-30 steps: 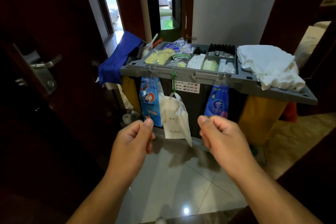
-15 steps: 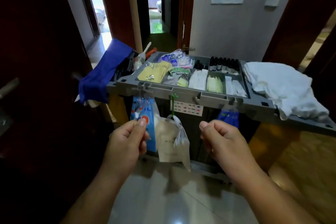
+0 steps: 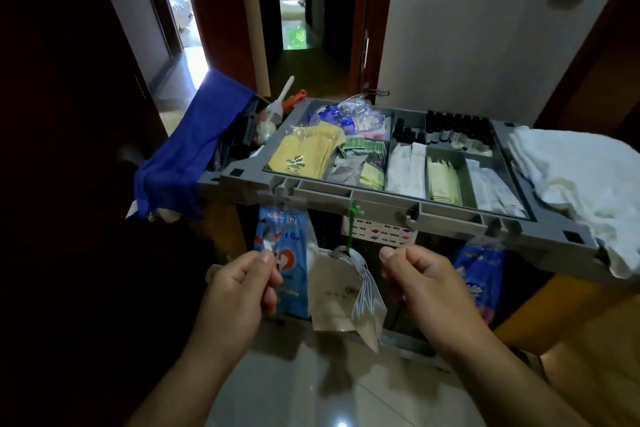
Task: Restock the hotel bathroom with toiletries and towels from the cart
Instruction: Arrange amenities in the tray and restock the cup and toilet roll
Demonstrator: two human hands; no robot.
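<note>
Two grips are clenched, empty: left hand (image 3: 239,291) and right hand (image 3: 427,288). Just beyond them stands the cart (image 3: 381,206), towels (image 3: 581,177) farther right.

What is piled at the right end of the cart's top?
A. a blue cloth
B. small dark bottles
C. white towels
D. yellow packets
C: a heap of white towels lies on the right end of the cart, while the blue cloth hangs over the left end.
</note>
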